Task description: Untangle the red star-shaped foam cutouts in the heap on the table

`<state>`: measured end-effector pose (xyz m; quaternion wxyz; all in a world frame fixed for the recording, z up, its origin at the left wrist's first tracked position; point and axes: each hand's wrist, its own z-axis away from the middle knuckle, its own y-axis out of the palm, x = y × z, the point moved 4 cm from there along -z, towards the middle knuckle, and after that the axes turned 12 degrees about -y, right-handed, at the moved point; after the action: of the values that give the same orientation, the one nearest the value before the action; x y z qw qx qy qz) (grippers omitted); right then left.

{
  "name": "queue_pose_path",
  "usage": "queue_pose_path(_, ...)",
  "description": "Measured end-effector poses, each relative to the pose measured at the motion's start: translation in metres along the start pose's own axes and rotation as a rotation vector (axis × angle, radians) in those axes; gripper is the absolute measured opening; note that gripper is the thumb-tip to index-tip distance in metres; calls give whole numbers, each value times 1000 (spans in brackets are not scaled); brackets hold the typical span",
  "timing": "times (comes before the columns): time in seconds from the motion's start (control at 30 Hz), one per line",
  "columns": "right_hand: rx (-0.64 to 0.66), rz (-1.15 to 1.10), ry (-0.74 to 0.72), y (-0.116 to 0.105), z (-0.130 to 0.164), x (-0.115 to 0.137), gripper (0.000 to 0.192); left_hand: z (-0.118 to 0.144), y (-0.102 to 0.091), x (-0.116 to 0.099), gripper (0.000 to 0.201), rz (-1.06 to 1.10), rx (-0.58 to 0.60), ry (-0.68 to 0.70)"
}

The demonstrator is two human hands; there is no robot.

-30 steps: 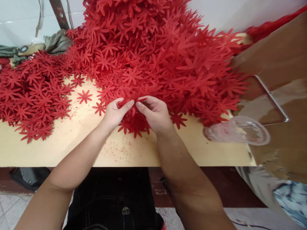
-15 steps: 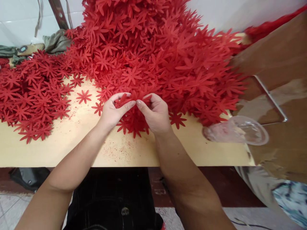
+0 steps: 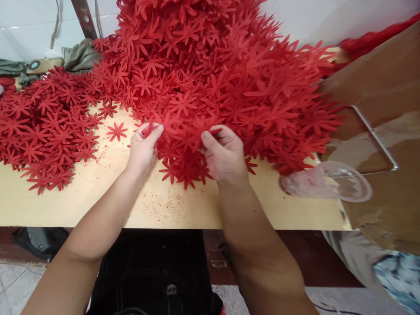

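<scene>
I take the clock from the gap between my two hands, with twelve o'clock straight ahead of me. My left arm comes in from between seven and eight o'clock, and its left hand [image 3: 144,142] is at nine, with the thumb upward. The fingers there are in a narrow pinch on a red flower piece [image 3: 150,129]. My right arm comes from between four and five o'clock; the right hand [image 3: 226,153] is at three, with the wrist bent inward, and its fingers pinch a second red piece [image 3: 215,130]. The hands are apart from each other, just above the near edge of the big pile of red flowers [image 3: 197,78], which rises at twelve o'clock.

All of this is upon a pale desk [image 3: 108,214], where red dust [image 3: 166,203] is scattered towards six. A smaller heap [image 3: 46,122] lies between nine and ten, and one single flower [image 3: 117,131] at nine, nearer to me. A clear plastic cup [image 3: 348,181] lies on its side between three and four, and a cardboard sheet [image 3: 390,192] stands at three. At ten is a grey-green cloth [image 3: 80,57], before the white wall [image 3: 29,30].
</scene>
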<state>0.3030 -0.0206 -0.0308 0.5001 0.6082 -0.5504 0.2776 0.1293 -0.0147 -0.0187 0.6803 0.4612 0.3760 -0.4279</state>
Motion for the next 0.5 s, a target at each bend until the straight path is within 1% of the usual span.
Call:
queue_pose_path(0.07,-42,-3,-15,-7,-2,-2,31,-5,-7,-2,27,4,-32,-15)
queue_pose_path(0.13,-32,18,-11,-8,-3,-4,29,-6,-8,-3,27,-23,3,-14)
queue_pose_path(0.23,-40,61,6,-6,-2,-6,30,0,0,-1,25,-59,85,0)
queue_pose_path(0.37,-113,114,5,-5,-1,-5,34,6,9,5,21,-83,156,-7)
queue_pose_path(0.5,-121,112,-9,-1,-1,2,43,5,10,8,23,-98,178,-11)
